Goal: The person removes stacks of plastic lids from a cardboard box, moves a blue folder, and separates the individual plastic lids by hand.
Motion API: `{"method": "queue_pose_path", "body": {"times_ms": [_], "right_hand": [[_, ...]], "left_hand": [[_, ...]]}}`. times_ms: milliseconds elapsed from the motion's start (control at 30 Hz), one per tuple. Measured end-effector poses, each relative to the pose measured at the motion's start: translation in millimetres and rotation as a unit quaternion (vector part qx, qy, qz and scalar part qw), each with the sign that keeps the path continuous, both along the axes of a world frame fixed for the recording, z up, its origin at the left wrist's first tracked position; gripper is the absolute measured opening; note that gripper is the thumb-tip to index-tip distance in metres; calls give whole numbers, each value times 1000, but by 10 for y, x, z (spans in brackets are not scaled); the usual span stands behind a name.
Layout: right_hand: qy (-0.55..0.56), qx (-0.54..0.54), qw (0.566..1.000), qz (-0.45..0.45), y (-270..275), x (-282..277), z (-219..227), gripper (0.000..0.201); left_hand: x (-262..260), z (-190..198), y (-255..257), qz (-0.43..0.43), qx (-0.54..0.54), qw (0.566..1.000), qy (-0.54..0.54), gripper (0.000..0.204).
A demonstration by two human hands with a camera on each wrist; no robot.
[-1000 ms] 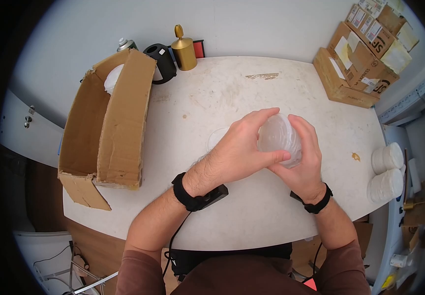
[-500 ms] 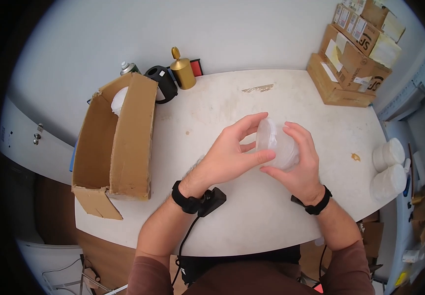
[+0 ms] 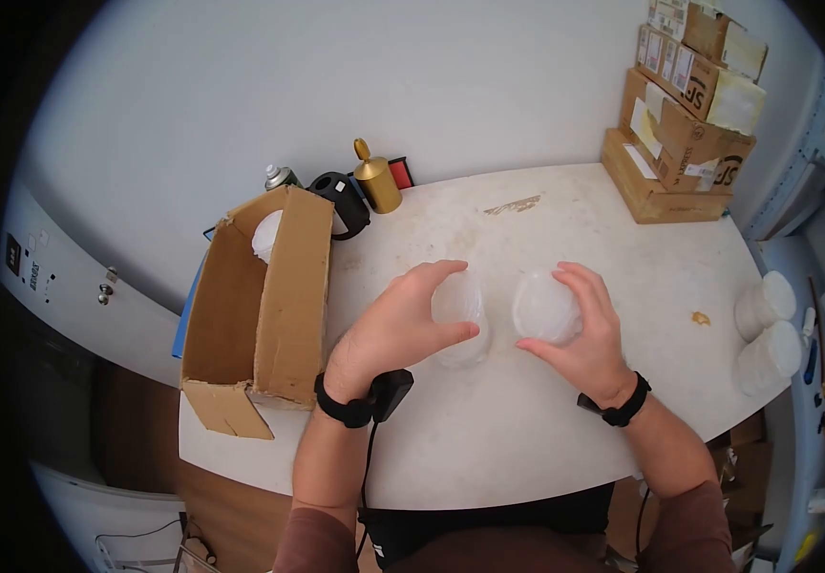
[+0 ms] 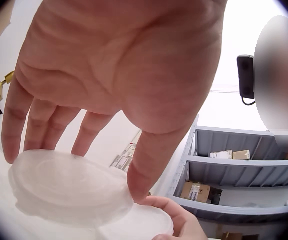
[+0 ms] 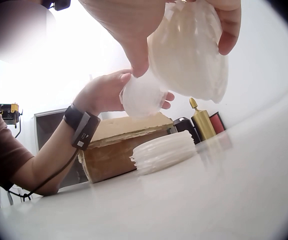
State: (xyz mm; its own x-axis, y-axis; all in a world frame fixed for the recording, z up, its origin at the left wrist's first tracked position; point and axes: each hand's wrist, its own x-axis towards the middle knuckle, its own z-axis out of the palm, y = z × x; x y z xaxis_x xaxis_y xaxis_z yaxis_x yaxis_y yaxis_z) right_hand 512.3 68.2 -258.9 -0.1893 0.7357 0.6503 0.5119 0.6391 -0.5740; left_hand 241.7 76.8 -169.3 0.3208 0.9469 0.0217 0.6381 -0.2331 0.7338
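My left hand (image 3: 398, 325) pinches a round translucent plastic lid (image 5: 143, 97) between thumb and fingers. It looks several lids thick in the left wrist view. Right of it, my right hand (image 3: 599, 334) grips a second stack of translucent lids (image 3: 544, 307), its round face toward the left hand. A gap separates the two held portions in the head view. Below the hands a ribbed stack of the same lids (image 5: 164, 154) lies on the white table (image 3: 527, 439), partly covered by the left hand's lids in the head view.
An open cardboard box (image 3: 293, 296) stands at the left with a white round item (image 3: 265, 236) inside. Behind it are a black container (image 3: 341, 205) and a gold canister (image 3: 377, 183). Parcel boxes (image 3: 685, 143) pile up at the back right. Two white cylindrical stacks (image 3: 769, 353) stand by the right edge.
Both hands were together around one stack of lids. They have drawn apart, the left hand moving left with some lids while the right keeps the others. The head view has tilted upward.
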Motion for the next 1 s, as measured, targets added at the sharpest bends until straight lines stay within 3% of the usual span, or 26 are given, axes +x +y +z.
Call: {"method": "queue_pose_path", "body": {"times_ms": [67, 267, 500, 600, 800, 867, 1000], "right_hand": [[-1, 0, 1000, 1, -7, 1, -9, 89], [-9, -7, 1000, -1, -2, -16, 3, 90], [-16, 0, 1000, 7, 2, -12, 8, 91], [-16, -10, 1000, 11, -6, -13, -9, 92], [-9, -7, 999, 38, -3, -3, -11, 95], [-6, -1, 999, 47, -18, -3, 1, 96], [-23, 24, 996, 84, -47, -43, -5, 101]], "left_hand": [[18, -88, -13, -20, 1, 988, 152, 77], [205, -374, -20, -28, -6, 969, 244, 73], [219, -570, 52, -45, -32, 965, 256, 75], [183, -593, 33, -51, -51, 965, 251, 84], [97, -398, -46, -16, 82, 961, 265, 114], [73, -298, 46, -71, 69, 995, -9, 121], [434, -332, -71, -79, -31, 985, -148, 114]]}}
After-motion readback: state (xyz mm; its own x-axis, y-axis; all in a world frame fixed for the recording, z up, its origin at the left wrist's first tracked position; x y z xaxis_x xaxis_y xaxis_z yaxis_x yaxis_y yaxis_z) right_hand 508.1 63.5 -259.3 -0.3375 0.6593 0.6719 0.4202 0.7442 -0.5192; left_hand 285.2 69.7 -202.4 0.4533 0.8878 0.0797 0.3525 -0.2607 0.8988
